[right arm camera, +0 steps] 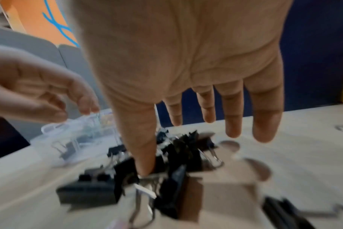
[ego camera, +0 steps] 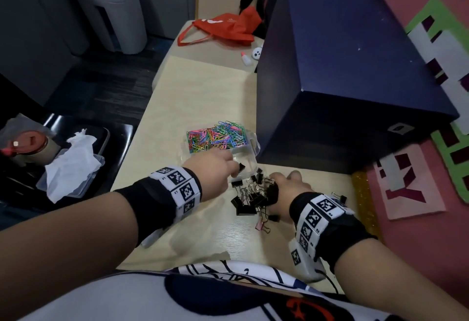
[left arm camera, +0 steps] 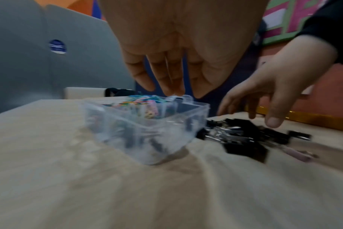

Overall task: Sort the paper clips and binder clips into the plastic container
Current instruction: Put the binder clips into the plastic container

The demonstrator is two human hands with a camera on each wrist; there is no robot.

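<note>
A clear plastic container stands on the pale table. Its far compartment is full of coloured paper clips. My left hand hovers over the near compartment with straight fingers and holds nothing; one black binder clip lies just off its fingertips. A pile of black binder clips lies right of the container. My right hand is spread above the pile, its thumb pressing down into it. A pink binder clip lies at the near edge of the pile.
A large dark blue box stands directly behind and right of the container. A red bag and a small glue bottle lie farther back. To the left, off the table edge, a clear lid with tissue rests on a black seat.
</note>
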